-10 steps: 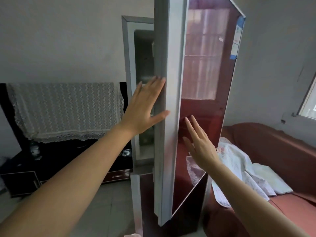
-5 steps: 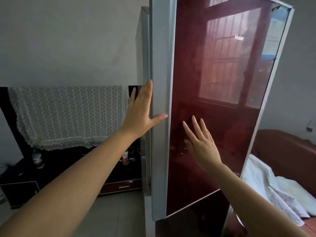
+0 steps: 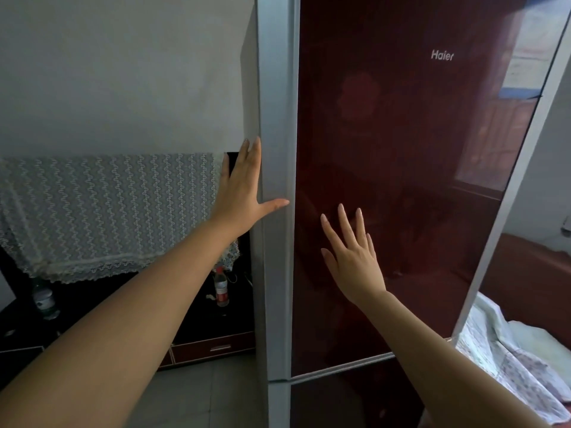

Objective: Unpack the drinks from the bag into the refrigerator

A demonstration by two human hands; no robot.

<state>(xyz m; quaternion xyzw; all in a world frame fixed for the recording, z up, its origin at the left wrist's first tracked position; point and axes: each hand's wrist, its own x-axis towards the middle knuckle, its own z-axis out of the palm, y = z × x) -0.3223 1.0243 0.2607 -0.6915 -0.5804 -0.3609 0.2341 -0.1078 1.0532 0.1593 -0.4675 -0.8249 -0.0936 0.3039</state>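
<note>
The refrigerator's dark red glossy upper door (image 3: 401, 149) fills the right half of the head view and sits flush against the grey cabinet side (image 3: 275, 118). My left hand (image 3: 244, 189) lies flat with fingers apart on the door's silver left edge, thumb across it. My right hand (image 3: 352, 254) is spread open against the red door front, lower and to the right. Neither hand holds anything. No bag and no drinks from it are in sight.
A black low cabinet (image 3: 210, 344) stands at the left under a white lace cloth (image 3: 108, 211), with a red-labelled bottle (image 3: 221, 288) and another bottle (image 3: 44, 299) on it. A red sofa with a patterned cloth (image 3: 506, 359) is at the lower right. Grey tile floor (image 3: 200, 396) lies below.
The upper door has swung from partly open to shut against the cabinet. Both hands stayed on it, following it as it closed.
</note>
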